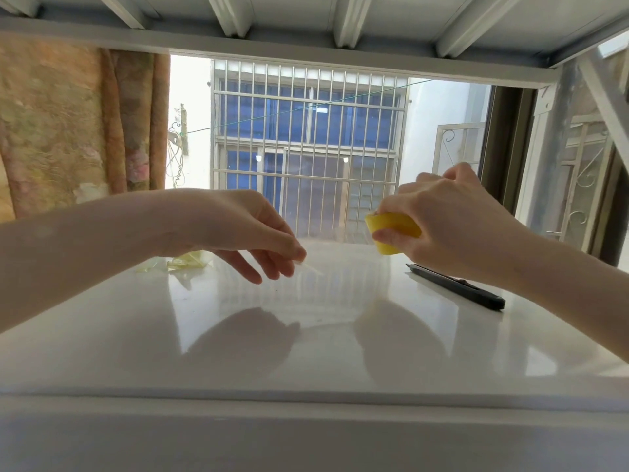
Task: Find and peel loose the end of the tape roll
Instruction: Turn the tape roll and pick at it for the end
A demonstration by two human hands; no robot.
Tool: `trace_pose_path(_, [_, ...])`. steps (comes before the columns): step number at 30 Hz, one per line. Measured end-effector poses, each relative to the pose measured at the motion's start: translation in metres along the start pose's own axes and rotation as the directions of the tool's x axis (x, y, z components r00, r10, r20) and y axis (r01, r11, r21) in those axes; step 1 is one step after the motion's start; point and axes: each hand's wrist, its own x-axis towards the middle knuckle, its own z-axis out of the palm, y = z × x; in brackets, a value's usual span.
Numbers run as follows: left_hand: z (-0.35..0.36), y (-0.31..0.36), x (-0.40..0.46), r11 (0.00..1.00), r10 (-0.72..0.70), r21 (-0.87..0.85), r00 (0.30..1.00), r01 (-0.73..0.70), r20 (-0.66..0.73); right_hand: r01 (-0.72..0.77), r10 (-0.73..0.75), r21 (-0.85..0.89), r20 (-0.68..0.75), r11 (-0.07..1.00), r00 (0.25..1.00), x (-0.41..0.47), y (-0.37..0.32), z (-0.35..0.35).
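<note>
The yellow tape roll (394, 233) is up off the table, over on the right side, gripped in the right hand (452, 219). Fingers are curled round the far side and the thumb presses on the near edge, so that hand is closed tight on it. No brand or print readable on the roll, it just looks plain yellow.

The left hand (258, 233) sits lower and to the left, just above the white glossy tabletop (306, 352). Thumb and forefinger are pinched together on what looks like a thin clear strip of tape (311, 269), the other fingers loosely hanging down. The strip is faint, and I can't tell if it runs all the way to the roll.

A dark flat utility knife (459, 287) lies on the table under the right wrist. Some crumpled yellowish tape scraps (187, 262) sit far left behind the left wrist. Beyond is a barred window (306, 148) and a patterned curtain (78, 124) on the left.
</note>
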Motion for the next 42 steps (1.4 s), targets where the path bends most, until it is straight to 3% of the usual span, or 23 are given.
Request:
trace_pose_path(8, [0.017,0.003,-0.001,0.993,-0.078,0.094,0.991,0.068,0.11,0.067,-0.062,-0.097,0.049,0.993,0.997,0.002,-0.008,-0.003])
trace_pose_path(15, [0.019,0.008,-0.004,0.999,0.006,0.052,0.985,-0.015,0.175,0.148,-0.151,-0.193,-0.002,0.97,0.989,0.009,-0.014,0.0])
trace_pose_path(19, [0.022,0.005,-0.002,0.998,0.068,0.006,0.991,-0.069,0.118,0.147,-0.162,-0.239,-0.043,0.96,0.986,0.012,-0.013,0.003])
trace_pose_path(25, [0.011,0.015,-0.008,0.958,0.252,-0.114,0.963,-0.262,-0.101,0.099,-0.126,-0.24,-0.101,0.966,0.987,0.017,-0.007,-0.001])
trace_pose_path(33, [0.019,0.014,-0.011,0.995,0.098,-0.03,0.978,-0.095,0.185,0.187,-0.22,-0.24,-0.117,0.953,0.968,0.013,-0.009,0.008])
trace_pose_path(42, [0.028,0.019,-0.011,0.979,-0.01,0.2,0.976,-0.034,0.217,0.277,-0.308,-0.216,-0.125,0.936,0.943,0.014,-0.015,0.014])
